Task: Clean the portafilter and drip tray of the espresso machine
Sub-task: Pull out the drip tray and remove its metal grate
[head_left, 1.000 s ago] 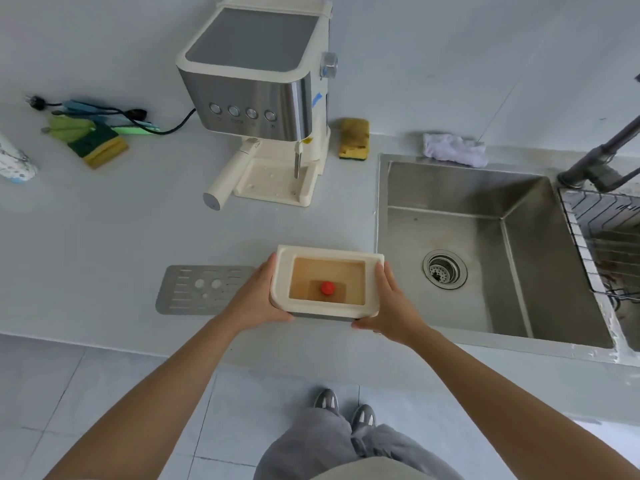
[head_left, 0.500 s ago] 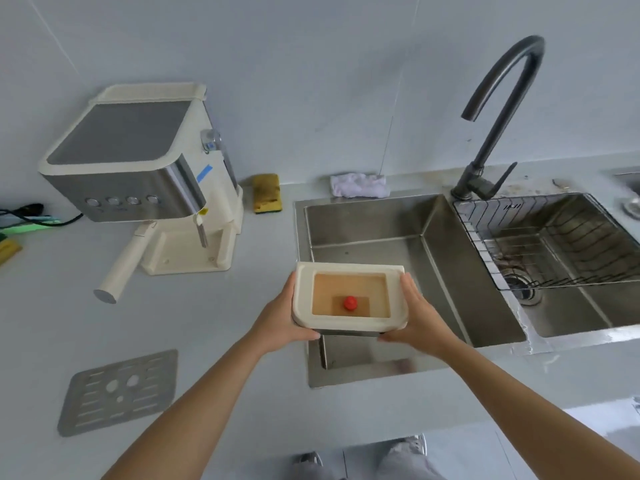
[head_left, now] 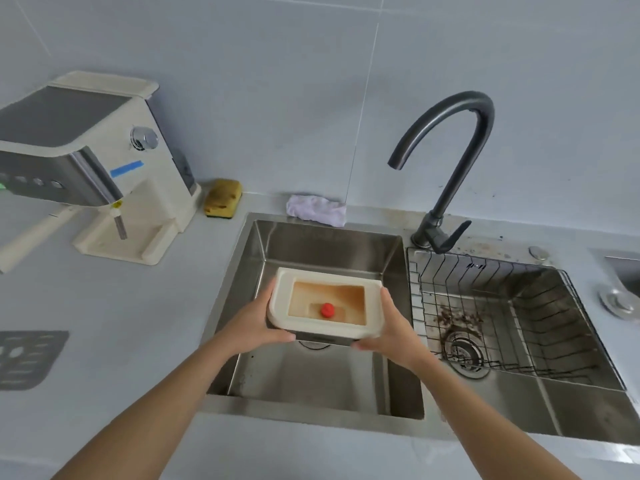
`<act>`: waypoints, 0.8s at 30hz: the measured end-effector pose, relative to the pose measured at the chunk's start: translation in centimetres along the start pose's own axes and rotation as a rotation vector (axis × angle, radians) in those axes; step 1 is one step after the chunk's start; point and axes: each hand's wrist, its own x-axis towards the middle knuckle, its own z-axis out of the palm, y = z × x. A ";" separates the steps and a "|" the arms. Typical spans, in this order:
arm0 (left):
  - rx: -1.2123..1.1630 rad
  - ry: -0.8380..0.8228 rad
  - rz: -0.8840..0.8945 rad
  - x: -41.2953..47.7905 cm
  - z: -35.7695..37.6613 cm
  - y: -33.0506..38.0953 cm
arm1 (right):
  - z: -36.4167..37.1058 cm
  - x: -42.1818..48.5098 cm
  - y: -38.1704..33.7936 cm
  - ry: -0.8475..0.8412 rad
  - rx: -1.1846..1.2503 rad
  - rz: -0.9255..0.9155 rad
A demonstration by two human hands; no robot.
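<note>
The cream plastic rectangular drip tray (head_left: 327, 304) is held level above the left stainless steel sink basin (head_left: 322, 244), near the centre of the view. Brownish liquid lies in its well, with a small round red float (head_left: 327, 310) at the middle. The left hand (head_left: 258, 327) clamps the tray's 9 o'clock end, thumb over the rim and fingers curled beneath. The right hand (head_left: 393, 329) clamps the 3 o'clock end in the same manner.

The cream and steel espresso machine (head_left: 93, 168) stands on the pale grey tabletop (head_left: 121, 323) at 10 o'clock from the tray, well apart from it; its base bay sits bare. The perforated grey metal drip grate (head_left: 27, 358) lies flat on the tabletop at 9 o'clock. A yellow sponge (head_left: 222, 197) rests just beside the machine, at 11 o'clock from the tray. A crumpled white cloth (head_left: 317, 210) sits at 12 o'clock on the sink's back ledge. The dark grey gooseneck tap (head_left: 450, 161) rises at 1 o'clock. A black wire basket (head_left: 502, 306) occupies the right basin at 3 o'clock, with dark residue near its drain.
</note>
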 end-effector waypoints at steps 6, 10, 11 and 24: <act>-0.035 0.014 -0.053 1.0 0.6 1.9 | -2.2 0.7 0.8 -0.055 0.120 0.005; -0.012 0.013 -0.016 2.0 0.3 2.5 | -2.5 1.3 1.2 -0.060 0.198 0.010; -0.016 0.012 -0.018 2.2 0.2 2.6 | -2.5 1.4 1.2 -0.067 0.214 0.022; 0.022 0.018 -0.007 4.4 -1.6 3.7 | -1.8 3.2 1.9 -0.138 0.397 0.132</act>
